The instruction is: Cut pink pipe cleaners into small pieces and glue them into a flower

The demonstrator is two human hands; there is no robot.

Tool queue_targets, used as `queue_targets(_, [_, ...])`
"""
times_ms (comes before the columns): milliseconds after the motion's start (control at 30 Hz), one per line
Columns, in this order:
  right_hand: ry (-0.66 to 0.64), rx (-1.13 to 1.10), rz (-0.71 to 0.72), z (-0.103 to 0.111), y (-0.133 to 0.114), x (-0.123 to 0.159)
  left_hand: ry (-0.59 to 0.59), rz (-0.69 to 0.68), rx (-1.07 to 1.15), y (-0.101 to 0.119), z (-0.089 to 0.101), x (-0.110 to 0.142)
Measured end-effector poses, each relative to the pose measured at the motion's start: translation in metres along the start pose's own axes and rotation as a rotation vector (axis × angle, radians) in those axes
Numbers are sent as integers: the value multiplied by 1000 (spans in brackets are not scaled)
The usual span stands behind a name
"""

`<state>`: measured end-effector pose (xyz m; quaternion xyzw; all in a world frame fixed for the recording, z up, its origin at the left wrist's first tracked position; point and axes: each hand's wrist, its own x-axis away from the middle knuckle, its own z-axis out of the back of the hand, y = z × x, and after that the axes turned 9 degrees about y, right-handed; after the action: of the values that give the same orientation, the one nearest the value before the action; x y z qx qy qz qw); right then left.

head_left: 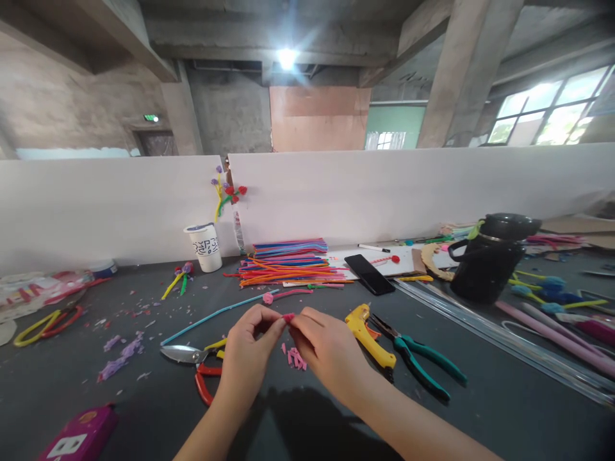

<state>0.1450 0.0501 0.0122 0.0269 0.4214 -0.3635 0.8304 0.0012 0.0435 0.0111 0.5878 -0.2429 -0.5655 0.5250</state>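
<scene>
Between the fingertips of my left hand (252, 342) and my right hand (324, 342) is a short dark-pink piece of pipe cleaner (288, 317). Both hands pinch it, one from each side, above the dark table. Just below lies a small heap of cut pink pipe cleaner bits (295, 358). Red-handled scissors (204, 374) are partly hidden behind my left hand and wrist. Beyond my fingers rests a pink flower head (268, 298) beside a pink stem (293, 292). A light-blue pipe cleaner (211, 318) stretches away to the left.
Right of my hands lie a yellow glue gun (369, 339) and green-handled pliers (423, 358). Bundled pipe cleaners (288, 269), a phone (369, 274) and a white cup (205, 248) stand farther back. A black flask (490, 259) and clear tubes (480, 326) occupy the right. Purple scraps (125, 352) are scattered left.
</scene>
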Motion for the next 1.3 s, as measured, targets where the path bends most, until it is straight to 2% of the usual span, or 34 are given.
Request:
queue_targets(67, [-20,87,63,-1,-2,3,46,-105,-147,-1,1,0])
queue_targets(167, [-62,197,154,2,-5,4,33,-323,-358,0,3,1])
queue_targets(267, [-97,252,229,7,-2,0,-46,-511,-489,1,4,3])
queue_targets(367, [-122,230,269,11,5,-4,-169,-572,-552,1,5,2])
queue_targets(467, [-133,-2,170,15,14,-8,-277,-482,-481,5,8,0])
queue_targets(533, [-125,-152,89,18,17,-11,-325,-348,-342,9,11,-3])
queue_targets(667, [-89,-279,1,22,17,-14,-377,-88,-6,16,14,-6])
queue_targets(800, [-14,-302,-70,20,10,-14,-242,91,209,13,9,-3])
queue_targets(900, [40,-248,-87,12,5,-10,-137,86,186,7,4,-1])
queue_targets(967, [60,-187,-76,6,2,-6,-72,17,84,5,3,1])
queue_targets(1100, [65,-22,-4,-6,0,3,54,-234,-207,4,3,4])
queue_targets(1300, [-31,190,189,-6,0,8,-24,-590,-536,3,4,4])
